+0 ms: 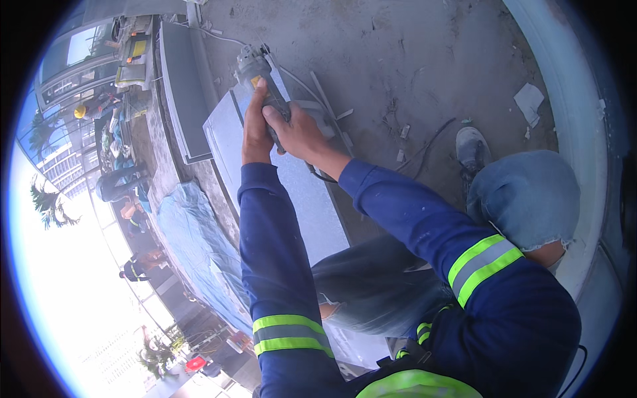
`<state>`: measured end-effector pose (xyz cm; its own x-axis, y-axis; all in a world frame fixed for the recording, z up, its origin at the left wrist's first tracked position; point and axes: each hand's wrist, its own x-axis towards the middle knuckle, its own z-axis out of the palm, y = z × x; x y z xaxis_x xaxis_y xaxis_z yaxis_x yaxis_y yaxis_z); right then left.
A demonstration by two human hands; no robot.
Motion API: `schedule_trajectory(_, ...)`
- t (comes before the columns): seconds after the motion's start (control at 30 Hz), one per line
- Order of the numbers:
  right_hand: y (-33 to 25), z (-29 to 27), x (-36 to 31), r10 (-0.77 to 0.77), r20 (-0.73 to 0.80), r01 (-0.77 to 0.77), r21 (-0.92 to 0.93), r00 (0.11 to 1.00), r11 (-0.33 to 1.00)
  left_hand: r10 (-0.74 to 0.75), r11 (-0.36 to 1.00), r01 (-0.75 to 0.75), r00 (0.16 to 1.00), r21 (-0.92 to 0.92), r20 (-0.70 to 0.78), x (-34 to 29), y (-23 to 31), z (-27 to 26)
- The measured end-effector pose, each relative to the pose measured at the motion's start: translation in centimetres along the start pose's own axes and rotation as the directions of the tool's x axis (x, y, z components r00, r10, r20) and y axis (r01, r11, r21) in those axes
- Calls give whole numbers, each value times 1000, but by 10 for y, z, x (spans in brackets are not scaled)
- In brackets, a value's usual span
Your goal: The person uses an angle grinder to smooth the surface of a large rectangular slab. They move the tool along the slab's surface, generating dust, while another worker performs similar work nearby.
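Head view: grips grey handheld power tool (pixel 252 65), grinder-shaped, two-handed, at upper centre. Wraps L hand (pixel 257 127) round body just behind the head end, w/ thumb beside yellow label (pixel 255 81); closes R hand (pixel 300 134) round rear part, w/ thumb laid along it. Can't tell how fingertips sit on far side, as hidden. Holds tool over upper end of pale slab (pixel 312 212); can't tell if touching. Shows dark cable (pixel 322 176) just below R wrist, partly hidden, so can't confirm joint w/ tool.

Wears navy sleeves (pixel 275 252) w/ yellow-green & silver bands, plus faded blue jeans (pixel 531 189), bent at R knee, & dusty shoe (pixel 472 146) on concrete floor (pixel 424 60). Shows thin pale strip (pixel 330 109) just R of slab, dark cord (pixel 434 140) farther R on floor, & white scrap (pixel 529 104) beyond, nr R edge of floor. Has dark grey panel (pixel 182 99) L of slab, nr its upper end, & below that in view, crumpled light-blue tarp (pixel 199 245). Farther L, turned sideways: shows several co-workers (pixel 136 266), incl. one w/ yellow hard hat (pixel 80 111), plus palm trees (pixel 50 202) & tall bldgs (pixel 63 166) in glare. Also shows bright green item (pixel 418 386) at bottom edge, & small debris (pixel 405 131) scattered nr cord.
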<state>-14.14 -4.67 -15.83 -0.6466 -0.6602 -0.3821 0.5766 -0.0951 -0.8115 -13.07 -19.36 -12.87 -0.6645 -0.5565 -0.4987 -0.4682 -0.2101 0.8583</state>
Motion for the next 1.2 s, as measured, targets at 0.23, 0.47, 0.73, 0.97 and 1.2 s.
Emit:
schedule_trajectory(0.23,19,12,44,75,-28,-73,69,997,995,-49,999,49,999,-9,-7,46,-7,-16)
schedule_trajectory(0.47,28,9,59,81,5,-81,95,997,992,-78,997,78,997,11,-19,61,-11,-19)
schedule_trajectory(0.73,26,9,69,46,-91,-36,108,995,993,-127,992,127,992,1,-5,77,-10,-22)
schedule_trajectory(0.97,28,11,75,68,-82,-56,144,994,988,-129,992,129,992,-3,10,88,-13,-33)
schedule_trajectory(1.2,38,14,81,47,-73,-36,143,996,989,-112,994,112,993,6,40,87,-13,-31)
